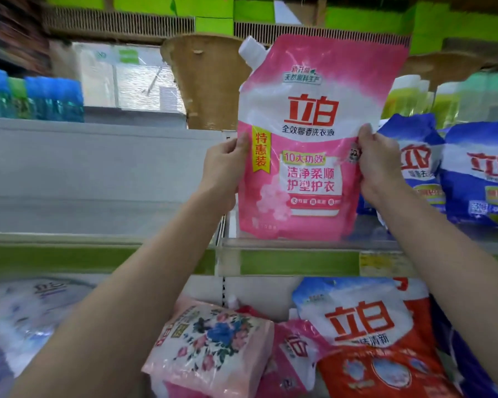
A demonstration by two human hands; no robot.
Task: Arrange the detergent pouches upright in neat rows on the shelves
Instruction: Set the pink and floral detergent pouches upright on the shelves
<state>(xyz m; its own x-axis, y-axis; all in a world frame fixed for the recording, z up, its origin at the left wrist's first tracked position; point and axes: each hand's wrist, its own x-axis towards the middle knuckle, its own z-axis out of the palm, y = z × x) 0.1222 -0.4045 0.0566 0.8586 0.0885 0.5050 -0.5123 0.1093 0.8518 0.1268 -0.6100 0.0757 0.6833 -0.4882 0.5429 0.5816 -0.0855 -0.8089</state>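
Observation:
A pink detergent pouch (311,139) with a white spout at its top left stands upright, its bottom edge at the front of the middle shelf (299,244). My left hand (227,170) grips its left edge and my right hand (381,165) grips its right edge. Two blue pouches (414,156) (483,173) stand on the same shelf just to the right. On the lower shelf lie a floral pink pouch (210,346), a small pink pouch (293,357) and a red and blue pouch (365,334), all heaped and tilted.
The middle shelf to the left (84,173) has a white back wall. Blue and green bottles (32,96) stand at upper left, yellow-green bottles (414,96) at upper right. A woven basket (207,79) hangs behind the pink pouch. Pale pouches (26,320) lie at lower left.

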